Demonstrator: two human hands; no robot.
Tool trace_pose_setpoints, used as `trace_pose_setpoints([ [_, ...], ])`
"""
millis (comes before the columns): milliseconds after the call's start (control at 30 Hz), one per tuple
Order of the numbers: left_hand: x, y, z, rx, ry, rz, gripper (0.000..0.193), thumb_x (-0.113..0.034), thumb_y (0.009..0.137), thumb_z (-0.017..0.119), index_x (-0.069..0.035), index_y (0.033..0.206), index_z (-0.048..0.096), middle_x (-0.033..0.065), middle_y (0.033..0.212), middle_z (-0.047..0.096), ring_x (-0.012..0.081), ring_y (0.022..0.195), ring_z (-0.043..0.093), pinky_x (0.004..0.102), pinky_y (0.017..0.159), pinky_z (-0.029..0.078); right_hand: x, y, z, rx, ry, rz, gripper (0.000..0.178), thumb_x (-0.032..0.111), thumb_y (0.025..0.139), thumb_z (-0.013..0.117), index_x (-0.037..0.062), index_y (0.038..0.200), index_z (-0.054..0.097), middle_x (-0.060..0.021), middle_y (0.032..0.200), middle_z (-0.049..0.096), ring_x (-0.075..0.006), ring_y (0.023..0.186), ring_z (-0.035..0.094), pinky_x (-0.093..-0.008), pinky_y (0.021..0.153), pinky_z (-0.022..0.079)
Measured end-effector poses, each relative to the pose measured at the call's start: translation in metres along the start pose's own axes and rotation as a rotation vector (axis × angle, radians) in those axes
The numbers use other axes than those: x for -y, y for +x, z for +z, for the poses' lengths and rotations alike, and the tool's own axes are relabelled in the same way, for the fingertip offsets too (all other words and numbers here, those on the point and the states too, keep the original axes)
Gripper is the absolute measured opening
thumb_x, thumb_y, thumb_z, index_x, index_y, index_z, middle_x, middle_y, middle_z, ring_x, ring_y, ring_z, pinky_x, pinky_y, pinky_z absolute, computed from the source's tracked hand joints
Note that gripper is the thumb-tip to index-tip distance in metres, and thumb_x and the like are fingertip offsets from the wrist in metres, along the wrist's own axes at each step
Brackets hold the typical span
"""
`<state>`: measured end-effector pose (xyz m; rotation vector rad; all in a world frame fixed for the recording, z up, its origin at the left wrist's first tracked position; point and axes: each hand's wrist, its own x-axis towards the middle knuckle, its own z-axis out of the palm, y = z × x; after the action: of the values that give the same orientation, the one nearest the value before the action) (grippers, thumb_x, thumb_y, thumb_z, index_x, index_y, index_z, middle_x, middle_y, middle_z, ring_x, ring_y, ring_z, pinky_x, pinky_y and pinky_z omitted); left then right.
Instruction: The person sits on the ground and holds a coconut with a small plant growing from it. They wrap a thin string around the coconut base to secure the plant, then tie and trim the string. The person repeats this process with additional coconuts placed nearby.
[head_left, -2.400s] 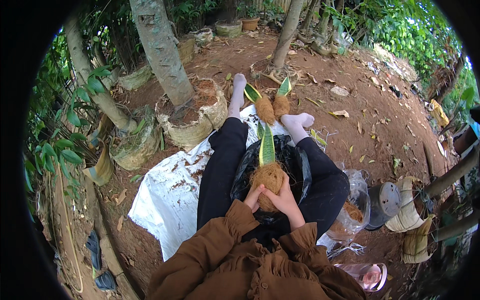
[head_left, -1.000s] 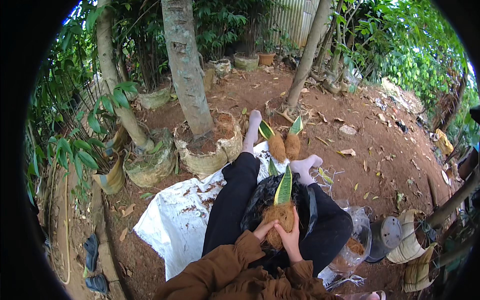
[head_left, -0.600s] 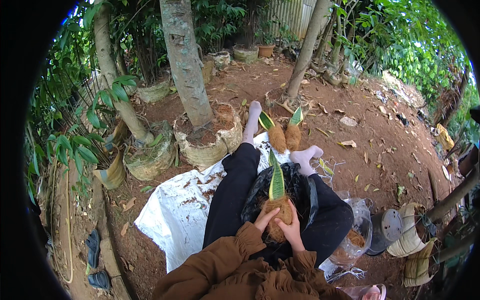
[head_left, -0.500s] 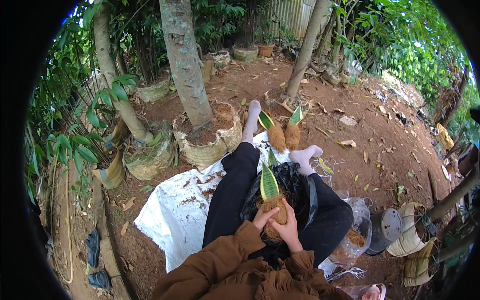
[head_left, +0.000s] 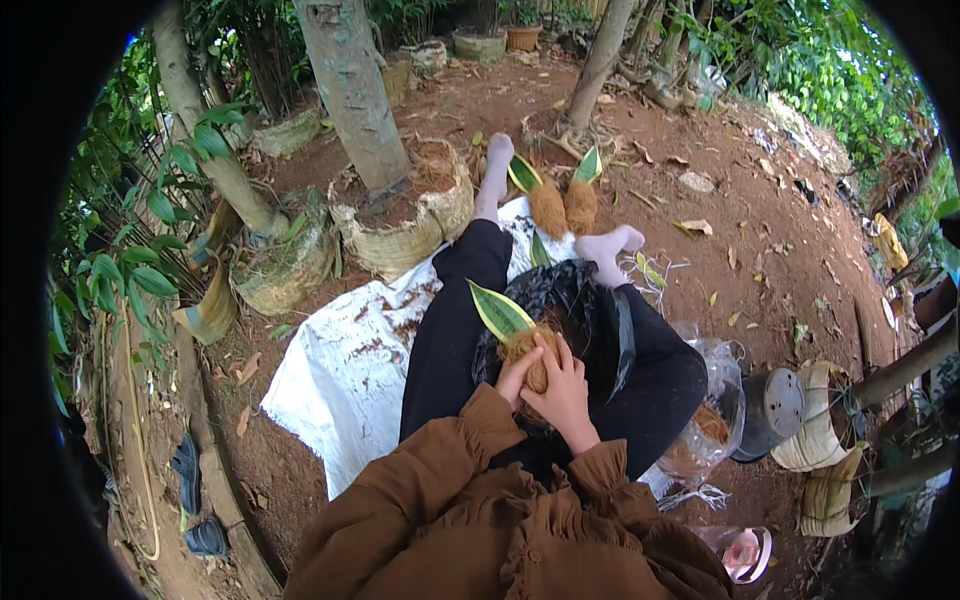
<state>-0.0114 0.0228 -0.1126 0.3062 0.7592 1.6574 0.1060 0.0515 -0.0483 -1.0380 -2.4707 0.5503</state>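
Between my two hands is a snake plant cutting [head_left: 503, 316], its broad green leaf edged in yellow and its base wrapped in a ball of brown coconut fibre [head_left: 522, 345]. My left hand [head_left: 515, 381] grips the lower left side of the ball. The right hand [head_left: 563, 392] wraps it from the right, fingers pressed over the fibre. The leaf tilts up to the left. Under it, a black plastic bag [head_left: 572, 300] lies open between my legs, with another leaf [head_left: 540, 251] showing at its far edge. The ball's underside is hidden by my hands.
Two finished-looking fibre-wrapped cuttings [head_left: 547, 208] lie beyond my feet. A white sack [head_left: 335, 385] spreads under my legs. On the right are a clear bag of fibre [head_left: 712, 425] and a dark pot [head_left: 772, 405]. Sandals [head_left: 186, 472] sit at left; a planted tree [head_left: 355, 100] stands ahead.
The cutting has tilted leftward, its leaf now leaning up to the left. My right hand has shifted higher around the fibre ball. The whole view has tipped slightly downward.
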Motion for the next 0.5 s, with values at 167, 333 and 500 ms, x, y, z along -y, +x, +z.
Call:
trace_pose_setpoints([
  [167,-0.007,0.001,0.001,0.080,-0.108,-0.056,0.048,-0.034,0.099,0.049,-0.005,0.137,0.045,0.0129,0.130,0.057,0.0254,0.115,0.059,0.0404,0.098,0.049,0.000,0.005,-0.024,0.086,0.221,-0.067,0.110,0.034,0.066,0.080,0.0204,0.155,0.018,-0.0196,0.149,0.037,-0.0434,0.124,0.044,-0.0513,0.105,0.037],
  [333,-0.016,-0.006,0.009,0.172,-0.214,-0.095,0.062,-0.044,0.096,0.044,-0.003,0.142,0.040,0.0210,0.137,0.051,0.0344,0.124,0.053,0.0486,0.105,0.043,-0.027,0.013,-0.044,0.051,0.859,0.046,0.095,0.018,0.085,0.072,0.0142,0.157,0.008,-0.0202,0.153,0.032,-0.0333,0.129,0.044,-0.0395,0.107,0.036],
  [500,-0.013,-0.007,0.005,0.159,-0.176,-0.087,0.064,-0.045,0.094,0.046,-0.002,0.141,0.041,0.0202,0.136,0.052,0.0335,0.122,0.055,0.0488,0.102,0.046,-0.052,0.005,-0.017,0.262,1.284,0.300,0.075,0.016,0.094,0.063,0.0085,0.154,0.019,-0.0142,0.155,0.027,-0.0242,0.138,0.035,-0.0367,0.112,0.031],
])
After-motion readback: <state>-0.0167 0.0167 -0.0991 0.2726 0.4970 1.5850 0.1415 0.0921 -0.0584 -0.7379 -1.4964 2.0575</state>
